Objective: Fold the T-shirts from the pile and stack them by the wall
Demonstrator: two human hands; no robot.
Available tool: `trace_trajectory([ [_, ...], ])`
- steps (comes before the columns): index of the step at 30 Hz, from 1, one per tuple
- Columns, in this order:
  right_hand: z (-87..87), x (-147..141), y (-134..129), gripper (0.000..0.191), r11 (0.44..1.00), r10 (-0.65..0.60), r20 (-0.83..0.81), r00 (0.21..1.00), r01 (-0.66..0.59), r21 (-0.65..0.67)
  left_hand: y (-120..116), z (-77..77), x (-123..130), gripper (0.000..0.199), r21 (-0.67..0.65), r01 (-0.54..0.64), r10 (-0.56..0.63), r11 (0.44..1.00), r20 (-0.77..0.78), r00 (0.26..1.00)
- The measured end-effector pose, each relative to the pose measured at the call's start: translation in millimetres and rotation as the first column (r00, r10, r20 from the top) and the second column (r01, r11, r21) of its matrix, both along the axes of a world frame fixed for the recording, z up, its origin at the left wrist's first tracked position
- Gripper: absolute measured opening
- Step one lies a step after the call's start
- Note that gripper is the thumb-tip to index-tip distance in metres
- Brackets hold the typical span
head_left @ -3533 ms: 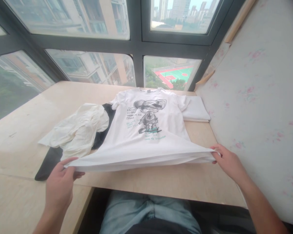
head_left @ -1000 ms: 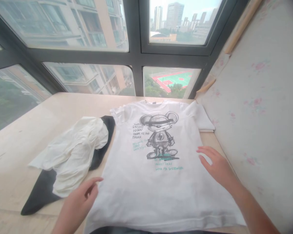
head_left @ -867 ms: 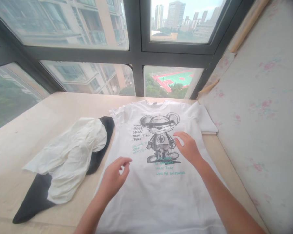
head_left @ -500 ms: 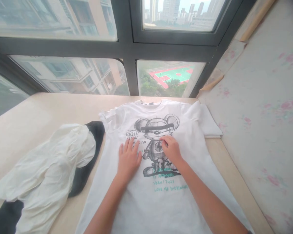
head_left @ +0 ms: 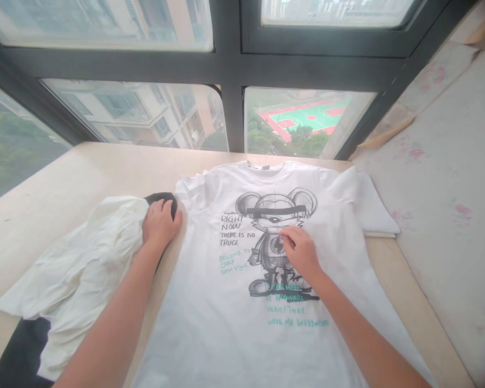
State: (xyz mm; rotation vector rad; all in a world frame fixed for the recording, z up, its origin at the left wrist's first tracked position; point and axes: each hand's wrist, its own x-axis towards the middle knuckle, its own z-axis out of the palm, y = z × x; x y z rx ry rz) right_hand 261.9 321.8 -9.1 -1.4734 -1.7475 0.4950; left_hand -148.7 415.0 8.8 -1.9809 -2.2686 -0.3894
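Note:
A white T-shirt (head_left: 210, 323) with a sketched bear-like figure and black and green lettering lies spread out, its collar toward the window. On the figure's chest rests my right hand (head_left: 301, 250), thumb and fingertips pinched together; whatever is between them is too small to make out. My left hand (head_left: 161, 221) lies with fingers apart on the edge of a black cloth (head_left: 20, 353), beside a crumpled cream garment (head_left: 89, 258) on top of that cloth. The left palm partly covers the cream garment's edge.
Folded white cloth (head_left: 375, 207) sticks out beyond the shirt's right sleeve. The pale wooden surface (head_left: 101, 167) runs up to a dark window frame (head_left: 234, 70). A flowered wall (head_left: 461, 210) borders the right side.
My left hand has moved left, off the shirt's lettering and onto the black cloth. My right hand keeps its place on the print. The whole view has shifted slightly.

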Motion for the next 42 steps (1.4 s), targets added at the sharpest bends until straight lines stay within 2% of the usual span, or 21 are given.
trace_trajectory([
  [3, 0.0, 0.0, 0.3, 0.024, 1.000, -0.009, 0.007, 1.000, 0.009, -0.022, 2.2, 3.0, -10.6, 0.052, 0.059, 0.005, -0.006, 0.998, 0.003, 1.000],
  [6, 0.6, -2.3, 1.7, 0.023, 0.998, -0.036, 0.039, 0.999, 0.038, -0.054, 12.7, 15.2, 2.0, 0.048, 0.077, 0.030, -0.039, 0.997, 0.120, 0.992],
  [10, 0.7, -7.2, 3.5, 0.023, 0.995, -0.078, 0.085, 0.993, 0.083, -0.061, 45.9, 26.5, 27.3, 0.045, -0.064, 0.047, -0.025, 0.997, 0.304, 0.952],
  [14, -0.2, -8.5, 3.2, 0.022, 0.995, -0.093, 0.085, 0.992, 0.096, -0.032, 66.4, 31.4, 36.1, 0.035, -0.215, 0.082, 0.004, 0.973, 0.373, 0.928],
  [17, -1.5, -7.2, 2.8, 0.022, 0.995, -0.087, 0.077, 0.993, 0.090, -0.036, 56.0, 37.1, 29.2, 0.030, -0.233, 0.024, 0.061, 0.972, 0.351, 0.934],
  [20, -3.1, -6.0, 2.9, 0.022, 0.996, -0.072, 0.070, 0.995, 0.075, -0.038, 28.4, 41.5, 16.9, 0.031, -0.224, -0.059, 0.128, 0.973, 0.305, 0.944],
  [24, -5.1, -5.2, 3.1, 0.023, 0.997, -0.072, 0.062, 0.995, 0.074, -0.034, -8.5, 42.7, 3.5, 0.030, -0.298, -0.089, 0.167, 0.950, 0.249, 0.954],
  [26, -5.6, -5.0, 3.1, 0.023, 0.997, -0.068, 0.059, 0.996, 0.070, -0.031, -15.9, 43.6, -1.0, 0.029, -0.334, -0.090, 0.170, 0.938, 0.219, 0.961],
  [28, -5.9, -4.8, 3.1, 0.023, 0.997, -0.064, 0.059, 0.996, 0.066, -0.031, -12.1, 45.7, -4.4, 0.025, -0.337, -0.100, 0.172, 0.936, 0.191, 0.966],
  [31, -6.0, -4.8, 3.2, 0.023, 0.997, -0.063, 0.061, 0.996, 0.066, -0.036, 14.4, 48.7, -6.2, 0.019, -0.248, -0.119, 0.162, 0.961, 0.158, 0.974],
  [35, -5.1, -5.3, 3.2, 0.022, 0.997, -0.064, 0.063, 0.996, 0.066, -0.034, 74.3, 45.1, -2.1, 0.042, -0.145, -0.051, 0.073, 0.988, 0.150, 0.986],
  [39, -3.9, -5.8, 2.8, 0.022, 0.996, -0.076, 0.064, 0.995, 0.079, -0.042, 131.2, 37.0, -2.1, 0.049, -0.237, 0.029, 0.012, 0.971, 0.168, 0.986],
  [42, -3.4, -5.9, 2.5, 0.022, 0.996, -0.068, 0.063, 0.996, 0.071, -0.045, 152.8, 36.1, -8.7, 0.038, -0.336, 0.050, 0.009, 0.941, 0.172, 0.985],
])
